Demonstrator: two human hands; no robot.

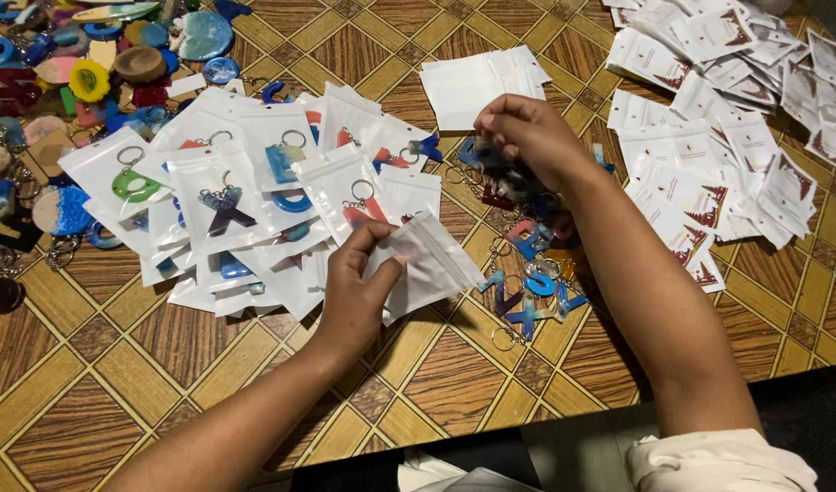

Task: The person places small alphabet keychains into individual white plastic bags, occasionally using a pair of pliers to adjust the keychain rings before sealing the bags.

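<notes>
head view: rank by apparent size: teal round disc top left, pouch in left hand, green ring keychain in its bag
1. Pouch in left hand, though it sits nearer the camera.
2. Teal disc.
3. Green ring keychain.

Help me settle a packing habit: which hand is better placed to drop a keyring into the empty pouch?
Probably the right hand: its fingers already pinch a keyring over the loose keyring pile. The left hand is busy holding the empty pouch, close beside that pile.
</notes>
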